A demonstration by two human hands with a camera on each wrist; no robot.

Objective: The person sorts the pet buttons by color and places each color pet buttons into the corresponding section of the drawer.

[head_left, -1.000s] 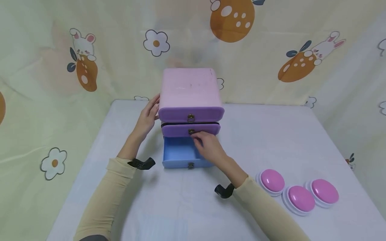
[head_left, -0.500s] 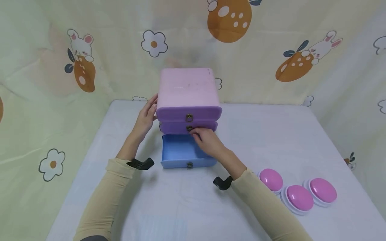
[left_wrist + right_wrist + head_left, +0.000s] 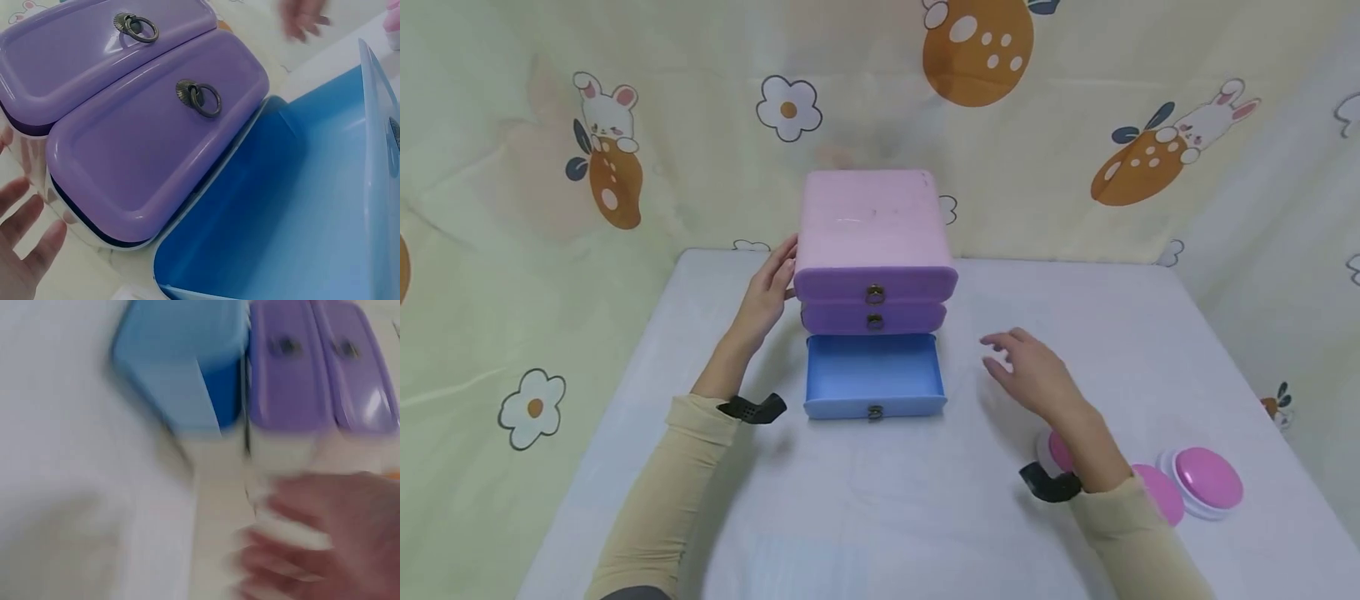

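Observation:
A small chest of drawers [image 3: 874,218] with a pink top stands at the back of the table. Its upper purple drawer [image 3: 910,285] and middle purple drawer [image 3: 150,137] are pushed in, each with a brass ring pull. The blue bottom drawer [image 3: 875,407] is pulled out, with nothing inside it. My left hand [image 3: 765,287] rests against the chest's left side, fingers extended. To the right of the chest, my right hand [image 3: 1033,371] is in the air with loosely bent fingers and holds nothing; it is blurred in the right wrist view.
Several pink-topped round push lights or buttons [image 3: 1210,477] lie at the right of the white table [image 3: 925,517], partly hidden by my right forearm. A patterned curtain [image 3: 700,150] hangs right behind the chest.
The middle purple drawer has slid in flush. My right hand has let go of its ring pull and moved right, away from the chest. My left hand has stayed in place.

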